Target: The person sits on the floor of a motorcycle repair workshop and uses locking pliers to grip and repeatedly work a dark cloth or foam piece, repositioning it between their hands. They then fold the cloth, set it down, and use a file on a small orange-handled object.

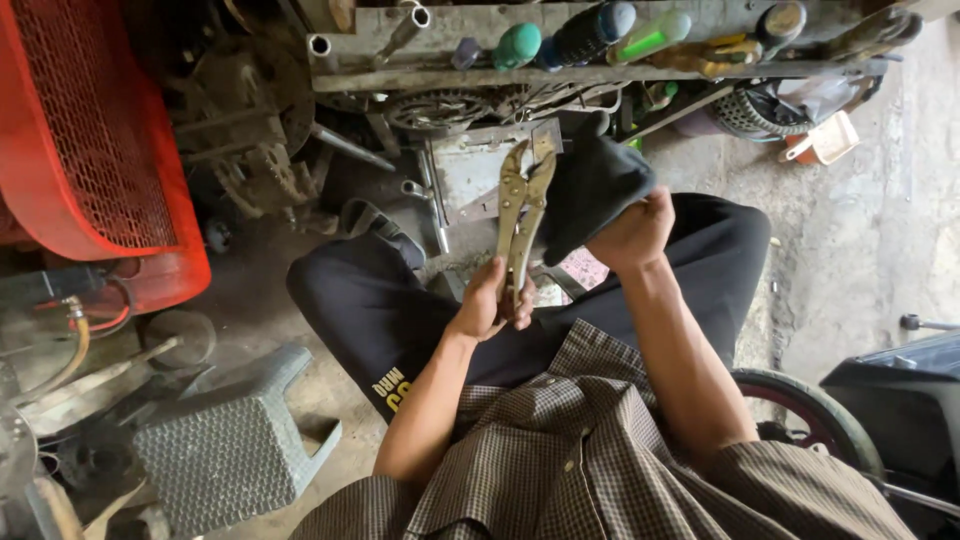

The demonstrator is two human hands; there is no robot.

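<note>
Cluttered workshop floor, tool rack up top. Left hand is wrapped round the locking pliers handles, jaws up; right hand bunches a dark rag just beside them. Looks like wiping's barely started, pliers are grimy.

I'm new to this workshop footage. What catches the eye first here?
At centre, the left hand grips brass-coloured locking pliers upright by the handles. Beside them, the right hand clutches a dark cloth. A big red mesh guard fills the upper left corner.
</note>
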